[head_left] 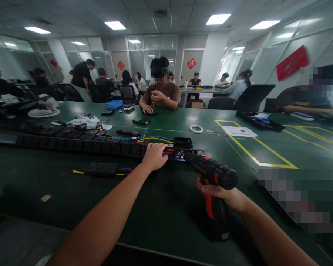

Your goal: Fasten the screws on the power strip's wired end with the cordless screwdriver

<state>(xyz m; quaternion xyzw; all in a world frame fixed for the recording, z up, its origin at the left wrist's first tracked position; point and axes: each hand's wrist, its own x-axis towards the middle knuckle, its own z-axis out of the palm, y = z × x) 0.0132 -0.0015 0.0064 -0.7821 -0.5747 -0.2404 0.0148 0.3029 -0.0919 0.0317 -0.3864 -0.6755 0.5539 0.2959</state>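
A long black power strip (111,146) with a row of sockets lies across the green table. My left hand (154,156) is closed over its right part, beside coloured wires that run into the open end. In my right hand (230,195) is a black and orange cordless drill (211,170), gripped by its handle. Its front points left at a small metal-looking part (180,154) in the strip's end; whether the bit touches it I cannot tell. Just below the strip sits a short socket block (104,169) with wires.
Beyond the strip lie a dark screwdriver-like tool (129,133), a white tape roll (196,128) and a blue basket (113,104). Yellow tape outlines (277,165) mark the table's right side. Across the table a person (162,90) works with both hands; others sit farther back.
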